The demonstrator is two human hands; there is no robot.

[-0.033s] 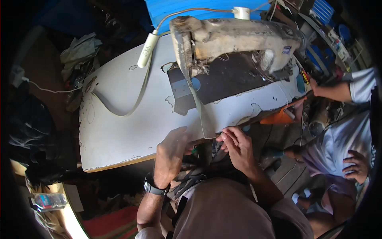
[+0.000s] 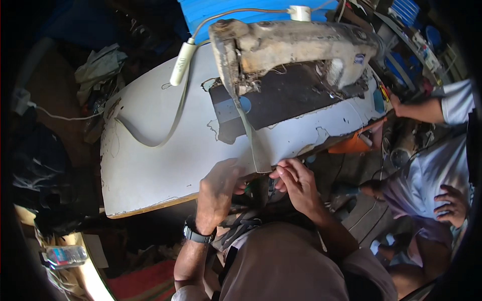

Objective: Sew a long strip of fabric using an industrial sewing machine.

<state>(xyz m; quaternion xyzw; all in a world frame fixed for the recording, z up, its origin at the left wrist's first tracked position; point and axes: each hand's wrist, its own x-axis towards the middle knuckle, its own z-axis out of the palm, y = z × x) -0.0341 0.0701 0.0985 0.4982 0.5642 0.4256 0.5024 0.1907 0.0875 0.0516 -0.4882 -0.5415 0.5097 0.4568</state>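
A grey-white fabric strip (image 2: pixel 257 150) runs from under the needle end of a worn, stained sewing machine (image 2: pixel 296 50) to the table's front edge. Just right of the strip's loose end is my right hand (image 2: pixel 297 184), thumb and fingers drawn together in a pinch. What sits between those fingertips is too small to make out. My left hand (image 2: pixel 217 188), with a watch on its wrist, is left of the strip at the same edge. Its fingers are smeared by motion, so their grip does not show. The strip's far end (image 2: pixel 163 138) curls across the tabletop on the left.
The white table (image 2: pixel 145 170) has a chipped edge. A white lamp (image 2: pixel 183 63) hangs on a bent neck beside the machine. At the right, another person's arm (image 2: pixel 424 110) reaches to the table end. A plastic bottle (image 2: pixel 68 256) lies lower left.
The whole view has shifted slightly. Both hands stay by the table's front edge near the strip, with little other visible difference.
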